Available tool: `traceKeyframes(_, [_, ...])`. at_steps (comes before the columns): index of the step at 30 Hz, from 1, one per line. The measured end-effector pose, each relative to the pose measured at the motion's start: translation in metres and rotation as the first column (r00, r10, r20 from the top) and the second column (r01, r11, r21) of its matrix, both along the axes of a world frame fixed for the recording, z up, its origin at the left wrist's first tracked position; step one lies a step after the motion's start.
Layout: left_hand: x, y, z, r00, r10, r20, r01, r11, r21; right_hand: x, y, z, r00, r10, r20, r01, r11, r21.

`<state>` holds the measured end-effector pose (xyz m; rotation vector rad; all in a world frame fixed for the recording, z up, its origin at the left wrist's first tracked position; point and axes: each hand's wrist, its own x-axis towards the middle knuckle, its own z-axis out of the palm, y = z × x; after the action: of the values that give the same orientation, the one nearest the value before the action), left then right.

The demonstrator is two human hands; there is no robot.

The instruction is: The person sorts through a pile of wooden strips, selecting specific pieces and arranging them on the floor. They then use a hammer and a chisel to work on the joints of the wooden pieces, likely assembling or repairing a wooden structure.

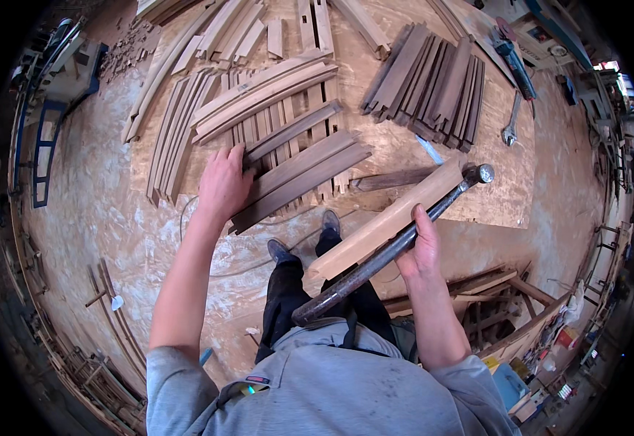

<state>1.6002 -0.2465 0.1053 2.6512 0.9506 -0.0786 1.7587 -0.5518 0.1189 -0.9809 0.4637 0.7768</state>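
Observation:
My right hand point(422, 243) is closed around a hammer point(382, 256) and a pale wooden rail point(393, 216) together, the two lying slantwise side by side. The hammer's metal head points up and away, and its dark handle runs back toward my waist. On the left, my left hand point(222, 180) has its fingers curled at the near end of a dark curved wooden slat point(295, 131). Just beside that hand lie wider dark slats point(302, 172). Beyond it, pale curved rails point(262, 94) rest across a row of thin strips.
A plywood board point(491, 192) carries the wood pieces. A bundle of dark slats point(433, 83) sits at the far right, near a wrench point(511, 120) and an angle grinder point(514, 65). Pale slats point(183, 138) lie at left. A wooden crate point(520, 330) stands at my lower right.

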Motion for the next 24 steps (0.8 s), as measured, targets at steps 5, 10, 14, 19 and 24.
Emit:
traceKeyframes(5, [0.000,0.013,0.001,0.995,0.065,0.078,-0.053,0.987,-0.150,-0.001,-0.006,-0.001,0.999,-0.025,-0.023,0.025,1.000,0.004])
traceKeyframes(10, [-0.023,0.009,0.016,0.933,0.355,0.056,-0.197,0.637,-0.745,0.001,-0.005,-0.002,0.999,-0.027,-0.018,0.026,1.000,-0.017])
traceKeyframes(14, [-0.034,0.006,0.032,0.918,0.392,0.059,-0.197,0.582,-0.789,0.005,-0.001,0.004,0.999,-0.018,-0.050,0.018,1.000,0.000])
traceKeyframes(19, [-0.046,0.012,0.036,0.856,0.515,0.039,-0.093,0.228,-0.969,0.003,0.006,-0.003,1.000,0.006,-0.015,-0.006,1.000,0.002])
traceKeyframes(24, [-0.050,-0.017,0.040,0.682,0.731,0.027,0.109,-0.064,-0.992,-0.002,0.017,0.000,0.998,0.051,-0.041,-0.050,0.999,0.004])
